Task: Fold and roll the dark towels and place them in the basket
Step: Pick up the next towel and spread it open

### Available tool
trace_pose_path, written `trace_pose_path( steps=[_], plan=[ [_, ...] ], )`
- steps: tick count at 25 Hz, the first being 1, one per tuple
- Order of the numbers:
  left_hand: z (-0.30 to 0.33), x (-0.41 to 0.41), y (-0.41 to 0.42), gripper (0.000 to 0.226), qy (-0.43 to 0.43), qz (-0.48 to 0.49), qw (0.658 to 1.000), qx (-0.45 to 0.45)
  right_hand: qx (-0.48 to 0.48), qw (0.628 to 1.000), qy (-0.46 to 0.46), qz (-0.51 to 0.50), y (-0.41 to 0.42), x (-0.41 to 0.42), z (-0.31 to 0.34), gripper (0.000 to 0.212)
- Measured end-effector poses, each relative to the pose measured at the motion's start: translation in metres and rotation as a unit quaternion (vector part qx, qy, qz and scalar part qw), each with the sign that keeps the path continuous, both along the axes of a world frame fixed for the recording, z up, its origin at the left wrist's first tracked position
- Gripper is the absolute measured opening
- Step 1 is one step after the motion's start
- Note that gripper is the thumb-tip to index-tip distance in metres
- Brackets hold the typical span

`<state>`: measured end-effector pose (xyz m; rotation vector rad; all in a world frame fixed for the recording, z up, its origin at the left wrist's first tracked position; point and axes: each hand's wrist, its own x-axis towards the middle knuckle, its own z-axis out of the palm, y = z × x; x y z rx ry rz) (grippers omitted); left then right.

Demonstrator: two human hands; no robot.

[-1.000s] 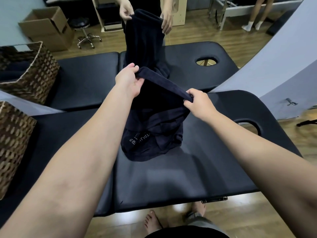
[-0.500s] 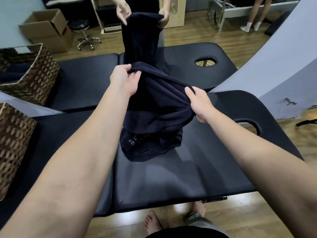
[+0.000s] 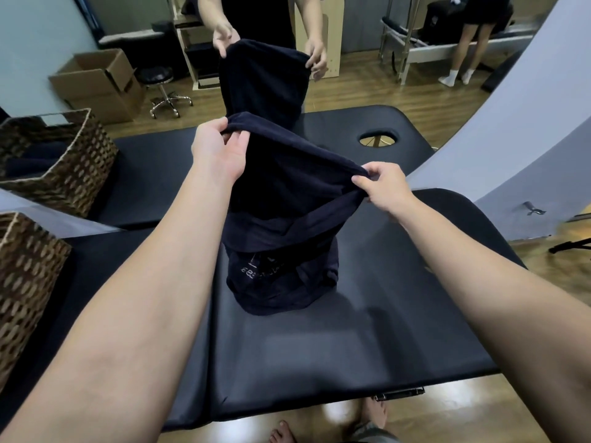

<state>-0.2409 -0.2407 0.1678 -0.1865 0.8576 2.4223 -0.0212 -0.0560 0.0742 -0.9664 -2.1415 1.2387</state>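
A dark navy towel (image 3: 287, 199) hangs doubled over between my hands above the black massage table (image 3: 351, 340). My left hand (image 3: 220, 151) grips its upper left corner, thumb over the hem. At the right corner my right hand (image 3: 382, 183) pinches the hem. The towel's lower part, with pale lettering, bunches on the table. A wicker basket (image 3: 19, 282) stands at the left edge. A second wicker basket (image 3: 73, 164) behind it holds dark rolled towels.
Across the far table (image 3: 335, 129) another person's hands hold up a second dark towel (image 3: 262, 81). A cardboard box (image 3: 96, 84) and a stool (image 3: 160, 81) stand on the wooden floor behind. A grey curved panel (image 3: 511, 129) rises at the right.
My hands have lifted the towel's top edge and pulled it wider apart, so the fold hangs taut. The person opposite has raised their towel too.
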Motion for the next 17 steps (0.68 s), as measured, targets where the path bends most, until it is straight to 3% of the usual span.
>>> trace_pose_path(
  steps=[3,6,8,10,12,15,17],
  plan=[
    [0.019,0.006,0.009,0.028,0.012,0.004,1.0,0.018,0.028,0.997,0.008,-0.074,0.001,-0.004,0.02,0.009],
    [0.042,0.015,0.02,0.054,0.052,0.04,0.998,0.018,-0.059,0.98,0.14,-0.13,-0.004,-0.015,0.054,0.015],
    [0.062,0.021,0.027,0.064,0.129,0.057,0.99,-0.021,-0.121,0.954,0.234,-0.147,-0.004,-0.022,0.084,0.02],
    [0.074,0.011,0.033,0.066,0.236,0.058,0.966,-0.084,-0.063,0.954,0.258,-0.14,0.004,-0.021,0.109,0.019],
    [0.081,-0.008,0.032,0.073,0.357,0.05,0.914,-0.186,0.06,0.967,0.223,-0.109,0.013,-0.01,0.129,0.016],
    [0.082,-0.025,0.027,0.076,0.524,0.047,0.741,-0.416,0.217,0.962,0.146,-0.08,0.025,0.009,0.143,0.015],
    [0.078,-0.023,0.027,0.066,0.57,0.069,0.661,-0.482,0.252,0.957,0.115,-0.081,0.024,0.017,0.144,0.018]
  ],
)
